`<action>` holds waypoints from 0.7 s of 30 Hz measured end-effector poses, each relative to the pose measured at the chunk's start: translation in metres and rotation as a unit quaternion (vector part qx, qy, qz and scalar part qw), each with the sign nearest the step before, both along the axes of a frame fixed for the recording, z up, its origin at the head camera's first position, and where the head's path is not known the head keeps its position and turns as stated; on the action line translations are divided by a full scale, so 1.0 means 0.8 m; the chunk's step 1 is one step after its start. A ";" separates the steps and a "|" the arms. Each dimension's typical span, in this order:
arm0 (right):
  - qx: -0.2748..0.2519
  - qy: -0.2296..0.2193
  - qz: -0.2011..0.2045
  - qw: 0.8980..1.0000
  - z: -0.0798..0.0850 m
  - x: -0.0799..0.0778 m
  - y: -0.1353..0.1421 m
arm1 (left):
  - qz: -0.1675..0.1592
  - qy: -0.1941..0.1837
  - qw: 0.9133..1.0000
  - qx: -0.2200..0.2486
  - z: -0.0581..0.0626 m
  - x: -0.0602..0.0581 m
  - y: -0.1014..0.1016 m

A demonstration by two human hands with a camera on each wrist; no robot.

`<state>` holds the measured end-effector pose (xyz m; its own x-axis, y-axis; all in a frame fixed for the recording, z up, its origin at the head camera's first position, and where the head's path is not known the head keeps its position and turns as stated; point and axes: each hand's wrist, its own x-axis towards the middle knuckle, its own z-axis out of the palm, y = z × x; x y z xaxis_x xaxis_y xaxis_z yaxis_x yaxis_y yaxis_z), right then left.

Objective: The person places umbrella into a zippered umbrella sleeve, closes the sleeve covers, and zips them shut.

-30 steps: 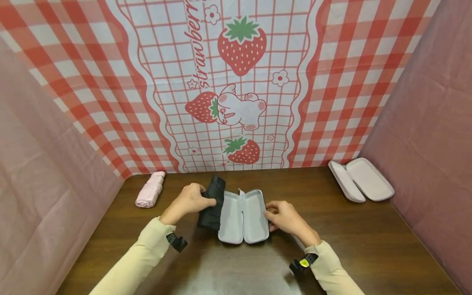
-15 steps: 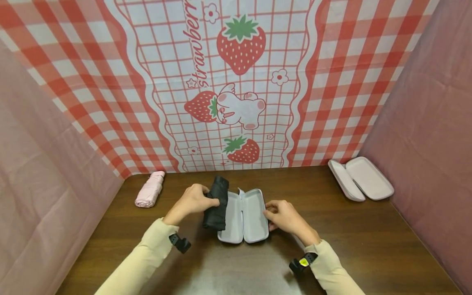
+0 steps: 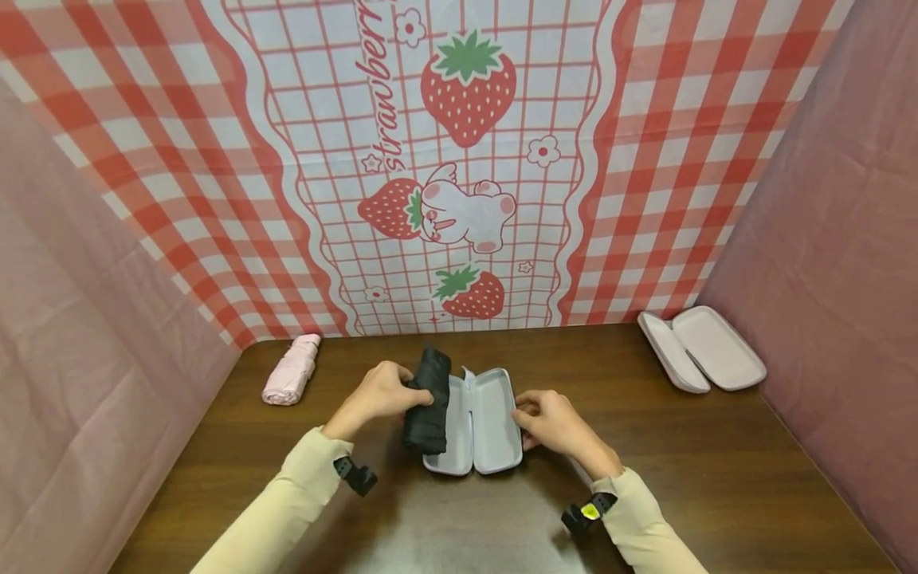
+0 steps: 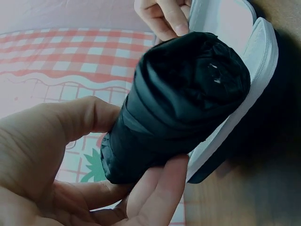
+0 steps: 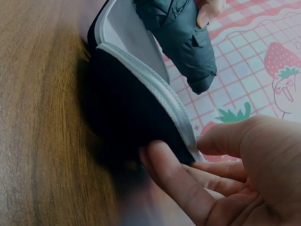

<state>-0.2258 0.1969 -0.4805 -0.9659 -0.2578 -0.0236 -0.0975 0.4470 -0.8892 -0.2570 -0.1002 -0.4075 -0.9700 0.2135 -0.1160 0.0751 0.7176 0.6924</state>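
My left hand [image 3: 382,389] grips a black folded umbrella [image 3: 430,402] by its left side, thumb on one side and fingers on the other. The umbrella is tilted over the left half of an open zip case [image 3: 496,422] with a pale grey lining. In the left wrist view, the rolled end of the umbrella faces the camera. My right hand [image 3: 551,421] pinches the case's right edge; in the right wrist view its thumb is at the zip rim and its fingertips [image 5: 160,157] lie against the black outer shell.
A pale pink rolled bundle [image 3: 292,371] lies at the back left of the wooden table [image 3: 459,526]. At the back right, another zip case [image 3: 719,348] with a pale pinkish lining lies open. A strawberry-print cloth [image 3: 466,183] hangs behind, with pink cloth at both sides.
My left hand has carried the umbrella a little to the right, so it covers more of the case's left half. The right hand and the case have stayed in place.
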 end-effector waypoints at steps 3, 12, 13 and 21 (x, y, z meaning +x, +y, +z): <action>0.001 0.000 0.001 1.000 -0.001 0.000 0.000 | 0.004 -0.024 0.999 0.031 -0.004 0.002 0.005; 0.000 0.001 0.001 1.000 -0.003 -0.002 0.001 | 0.001 -0.046 0.998 0.045 -0.011 0.001 0.017; 0.000 0.001 0.002 1.000 -0.003 -0.002 0.000 | 0.001 -0.049 0.998 0.045 -0.011 0.001 0.017; -0.006 -0.009 -0.002 1.000 -0.003 -0.002 -0.001 | -0.003 -0.071 0.996 0.049 -0.017 0.004 0.023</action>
